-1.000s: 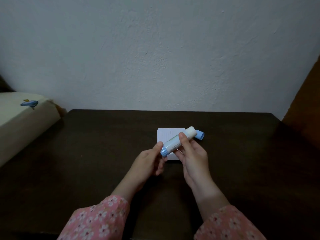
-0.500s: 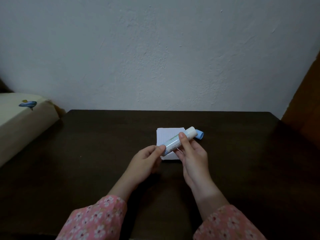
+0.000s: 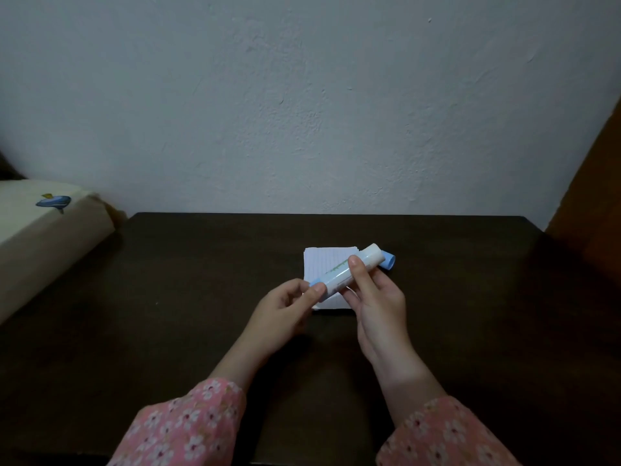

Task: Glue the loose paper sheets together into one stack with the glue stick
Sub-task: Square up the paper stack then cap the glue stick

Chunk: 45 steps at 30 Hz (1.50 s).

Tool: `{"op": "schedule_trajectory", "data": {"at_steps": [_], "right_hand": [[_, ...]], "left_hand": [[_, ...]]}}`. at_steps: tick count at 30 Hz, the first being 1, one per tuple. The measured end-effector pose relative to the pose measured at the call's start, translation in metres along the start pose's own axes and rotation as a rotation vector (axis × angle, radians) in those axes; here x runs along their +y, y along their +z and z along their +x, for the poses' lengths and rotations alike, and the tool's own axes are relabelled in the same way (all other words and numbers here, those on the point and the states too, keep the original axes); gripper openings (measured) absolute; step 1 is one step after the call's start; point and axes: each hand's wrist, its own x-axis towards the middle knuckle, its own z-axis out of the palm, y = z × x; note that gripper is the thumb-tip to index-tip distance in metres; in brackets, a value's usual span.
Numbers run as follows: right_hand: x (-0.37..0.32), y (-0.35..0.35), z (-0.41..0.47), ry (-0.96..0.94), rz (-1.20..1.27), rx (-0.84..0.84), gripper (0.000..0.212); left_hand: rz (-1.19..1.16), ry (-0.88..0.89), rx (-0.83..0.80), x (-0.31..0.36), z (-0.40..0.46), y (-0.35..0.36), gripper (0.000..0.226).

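Observation:
A white glue stick (image 3: 339, 273) with a blue base is held slanted above the table. My right hand (image 3: 376, 297) grips its middle with thumb on top. My left hand (image 3: 285, 309) pinches its blue lower end with thumb and fingers. Its upper end is uncapped and white. The blue cap (image 3: 388, 260) lies on the table just behind the stick's upper end. A small stack of lined white paper sheets (image 3: 319, 264) lies flat on the dark table (image 3: 201, 297), partly hidden behind the stick and both hands.
A white wall rises right behind the table's far edge. A cream cushion or mattress (image 3: 40, 230) with a blue whale print sits off the left side. A brown wooden surface (image 3: 591, 196) stands at the right.
My left hand's fingers have shifted slightly on the stick's blue base, as if turning it. The stick and my right hand stay almost where they were.

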Motion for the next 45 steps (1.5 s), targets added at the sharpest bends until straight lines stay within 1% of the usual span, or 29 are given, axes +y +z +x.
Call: {"op": "schedule_trajectory", "data": {"at_steps": [3, 5, 7, 9, 11, 14, 18, 23, 25, 28, 29, 31, 33, 36, 37, 39, 40, 42, 45], "right_hand": [[0.002, 0.001, 0.000, 0.007, -0.005, -0.001, 0.019], [0.002, 0.000, 0.000, 0.004, 0.002, -0.011, 0.017], [0.002, 0.000, 0.000, -0.001, 0.006, -0.024, 0.015], [0.002, 0.000, -0.001, 0.002, 0.003, -0.028, 0.016], [0.003, 0.000, -0.001, 0.003, 0.003, -0.027, 0.016], [0.001, 0.000, 0.000, -0.005, 0.024, -0.008, 0.016], [0.000, -0.001, 0.000, -0.005, 0.041, 0.008, 0.010], [0.000, 0.001, -0.001, 0.004, 0.049, 0.003, 0.008], [-0.001, 0.001, -0.002, 0.012, 0.048, 0.002, 0.007], [0.000, 0.001, -0.002, 0.011, 0.050, -0.015, 0.008], [0.001, 0.001, -0.002, 0.007, 0.049, -0.021, 0.008], [0.001, 0.002, -0.002, 0.000, 0.038, -0.026, 0.009], [0.001, 0.001, -0.002, 0.000, 0.035, -0.027, 0.008], [0.000, 0.000, -0.002, 0.002, 0.038, -0.015, 0.008], [-0.001, -0.001, -0.001, 0.001, 0.042, -0.013, 0.008], [0.000, -0.001, -0.001, 0.000, 0.044, -0.008, 0.009], [0.000, -0.001, 0.000, -0.001, 0.041, -0.007, 0.010], [0.000, -0.001, 0.000, 0.000, 0.038, -0.005, 0.011], [0.000, -0.001, 0.000, 0.002, 0.046, -0.004, 0.009]], "left_hand": [[-0.120, -0.055, -0.010, 0.003, -0.001, 0.006, 0.037], [-0.193, -0.100, -0.018, 0.007, -0.002, 0.010, 0.041], [-0.195, -0.138, -0.016, 0.009, -0.002, 0.011, 0.048], [-0.142, -0.147, -0.014, 0.009, -0.002, 0.010, 0.052], [-0.107, -0.118, -0.001, 0.006, -0.002, 0.010, 0.050], [-0.153, -0.005, 0.011, 0.001, -0.001, 0.009, 0.039], [0.096, 0.107, 0.042, -0.007, 0.003, 0.002, 0.029], [0.277, 0.148, 0.046, -0.007, -0.001, 0.004, 0.033], [0.215, 0.140, 0.039, -0.005, -0.002, 0.007, 0.032], [0.015, -0.007, 0.036, 0.003, -0.001, 0.010, 0.043], [-0.015, -0.048, 0.022, 0.005, -0.001, 0.010, 0.048], [0.005, -0.065, 0.009, 0.004, 0.000, 0.011, 0.054], [0.051, -0.002, 0.046, -0.002, 0.001, 0.010, 0.055], [0.139, 0.129, 0.077, -0.006, 0.000, 0.008, 0.037], [0.193, 0.159, 0.079, -0.008, 0.001, 0.007, 0.036], [0.261, 0.185, 0.093, -0.009, 0.001, 0.005, 0.036], [0.253, 0.182, 0.094, -0.009, 0.002, 0.005, 0.034], [0.156, 0.127, 0.083, -0.006, 0.002, 0.007, 0.033], [-0.015, -0.031, 0.057, 0.001, 0.002, 0.010, 0.046]]}}
